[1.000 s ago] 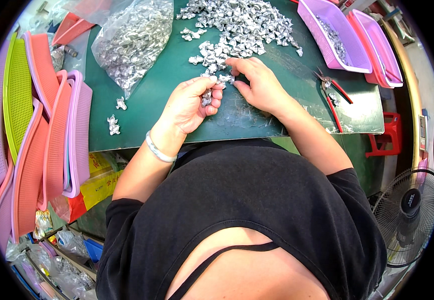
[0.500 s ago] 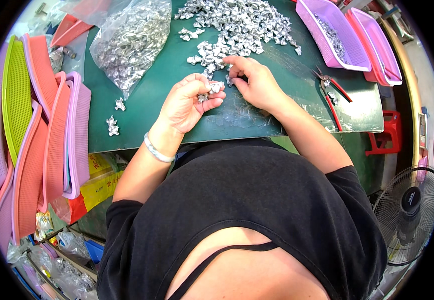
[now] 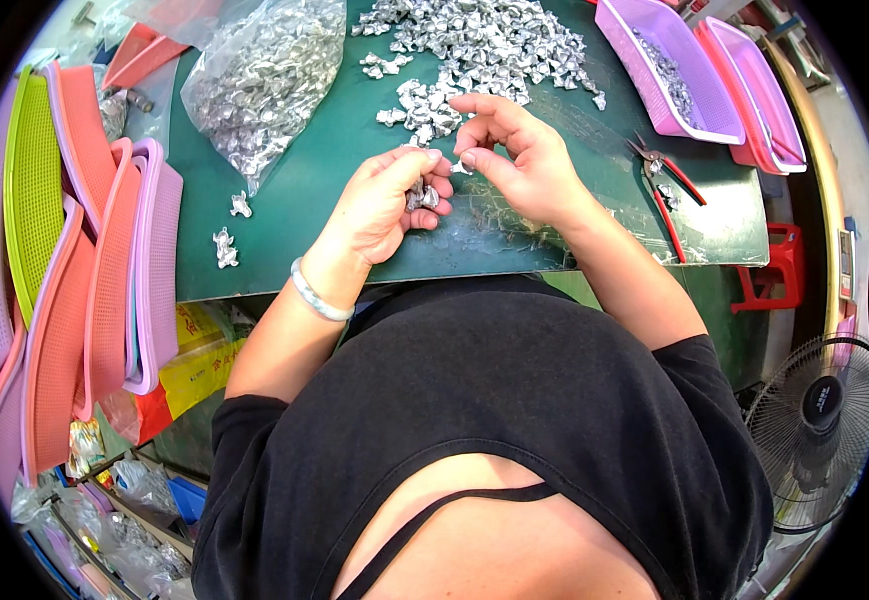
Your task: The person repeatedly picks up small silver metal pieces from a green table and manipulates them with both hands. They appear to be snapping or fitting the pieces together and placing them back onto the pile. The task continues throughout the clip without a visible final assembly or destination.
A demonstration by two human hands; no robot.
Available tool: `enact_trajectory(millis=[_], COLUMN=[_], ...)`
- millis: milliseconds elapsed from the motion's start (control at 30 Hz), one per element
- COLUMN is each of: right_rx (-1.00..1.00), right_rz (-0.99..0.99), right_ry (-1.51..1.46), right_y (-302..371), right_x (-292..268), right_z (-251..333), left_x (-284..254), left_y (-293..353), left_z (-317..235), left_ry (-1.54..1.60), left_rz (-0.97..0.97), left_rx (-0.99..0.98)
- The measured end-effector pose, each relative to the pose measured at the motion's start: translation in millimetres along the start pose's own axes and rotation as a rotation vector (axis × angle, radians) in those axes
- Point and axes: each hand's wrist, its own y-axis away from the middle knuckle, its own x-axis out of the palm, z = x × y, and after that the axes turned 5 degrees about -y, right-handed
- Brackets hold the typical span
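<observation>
Green worktable [image 3: 295, 225] across the far half of the scene, scuffed toward the near right. On its far side, a spread pile [image 3: 495, 45] of small silvery metal pieces; to the left of that, a clear plastic bag [image 3: 265, 90] full of similar ones. At far right, a purple basket [image 3: 710, 85] with metal pieces inside, beside a pink basket [image 3: 770, 155]; nearer, red-handled pliers [image 3: 663, 208], handles apart. Along the left, upright perforated baskets [image 3: 105, 300] in purple, salmon and green. At near right, a fan [image 3: 823, 405].

Close to the table's near edge, left hand [image 3: 385, 205], with a pale bangle [image 3: 317, 295] at the wrist: thumb pressed down toward the index finger, other fingers curled around silvery pieces [image 3: 423, 196], these against the inside of the fingers and partly covered. Just to the right, right hand [image 3: 533, 172]: index finger stretched leftward near the pile, apart from the thumb, remaining fingers bent. Right by that thumb's tip, on its near side, one small piece [image 3: 462, 168]; cannot tell whether pinched or merely touched. Toward the left, two loose pieces [image 3: 226, 248], well apart from both hands.
</observation>
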Motion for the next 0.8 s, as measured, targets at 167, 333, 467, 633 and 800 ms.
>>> enact_trajectory(millis=[167,333,467,633,800], right_rx=[0.03,0.08,0.112,0.092,-0.048], right_rz=[0.01,0.002,-0.026,0.12,0.113], right_ry=[-0.111,-0.192,-0.021,0.366,0.523], right_y=[0,-1,-2,2,0], right_x=[1,2,1,5,14], right_z=[1,2,-8,-14,-10], left_x=[3,1,-2,-6,-10], left_y=[1,0,-1,0,-1], left_z=[0,2,3,3,5], left_ry=[-0.041,-0.034,0.003,0.07,0.161], left_rz=[0.013,0.016,0.003,0.034,0.065], left_rx=[-0.025,-0.027,-0.025,-0.02,-0.029])
